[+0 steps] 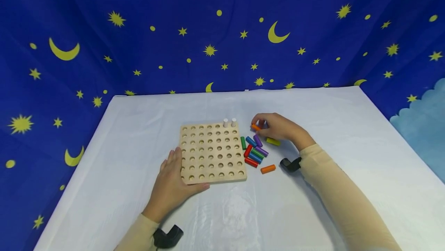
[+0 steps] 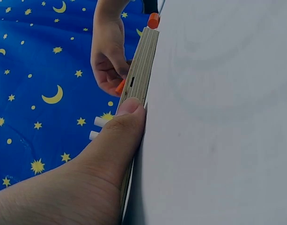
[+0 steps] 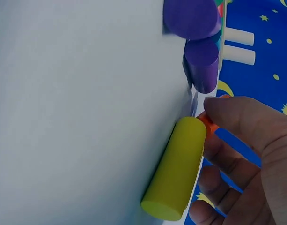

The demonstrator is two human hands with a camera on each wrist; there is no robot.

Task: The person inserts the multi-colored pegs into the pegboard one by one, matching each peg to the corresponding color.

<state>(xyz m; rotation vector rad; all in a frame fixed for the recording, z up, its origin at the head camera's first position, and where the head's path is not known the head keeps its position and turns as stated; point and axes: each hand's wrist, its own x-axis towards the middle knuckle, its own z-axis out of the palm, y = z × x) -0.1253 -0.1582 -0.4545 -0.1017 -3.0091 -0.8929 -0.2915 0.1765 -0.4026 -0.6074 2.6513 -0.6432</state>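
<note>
A square wooden pegboard (image 1: 206, 153) with rows of round holes lies on the table, two white pegs (image 1: 225, 122) upright in its far right corner. My left hand (image 1: 171, 181) steadies the board at its near left corner, fingers along the left side. Its thumb (image 2: 122, 123) lies straight against the near edge. Beyond the loose pegs, my right hand (image 1: 278, 126) pinches an orange peg (image 1: 255, 127) between thumb and fingers. A yellow peg (image 3: 175, 168) lies just under that hand, with purple pegs (image 3: 202, 65) close by.
Right of the board lies a loose cluster of red pegs (image 1: 251, 162), blue pegs (image 1: 255, 158), green pegs (image 1: 243, 143) and purple ones. Another orange peg (image 1: 268, 169) lies nearer me. A white cover spreads over the table (image 1: 139, 123), and a blue star-patterned curtain (image 1: 194, 11) hangs behind.
</note>
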